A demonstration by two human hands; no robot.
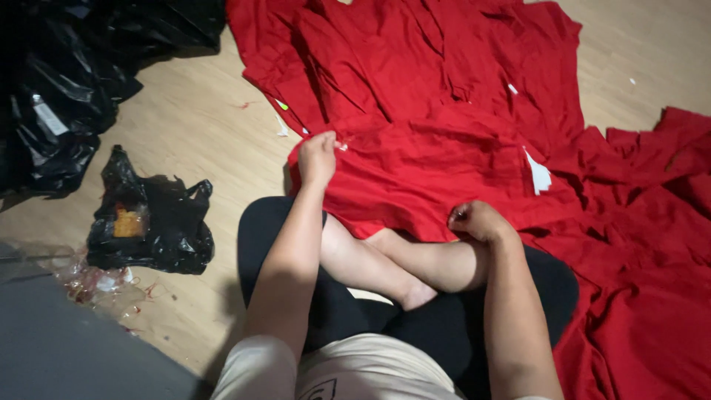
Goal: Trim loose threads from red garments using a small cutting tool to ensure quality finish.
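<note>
A person sits cross-legged on a pale wooden floor (200, 133), seen from above. A large spread of red cloth (444, 141) covers the floor in front of them and runs off the top edge and the right edge of the view, its near edge draped over the bare shins.

The left hand (317, 157) is a closed fist, its grip pinching the near left edge of the red cloth where the fabric meets bare floor. The right hand (480, 221) is also curled shut, its grip pressed on the cloth's near edge just above the right knee; what its fingers hold beyond the fabric cannot be made out.

Open floor lies only to the left of the cloth. That room is hemmed in by a small black plastic bag (152, 222) near the left knee, with something orange showing inside, and by larger crumpled black bags (67, 81) in the far left corner. Clear plastic scraps (96, 281) lie at the near left, beside a grey surface.

The cloth is bright red, matte, heavily creased and folded over itself in layers. A small white tag (539, 176) sits on it right of centre.
</note>
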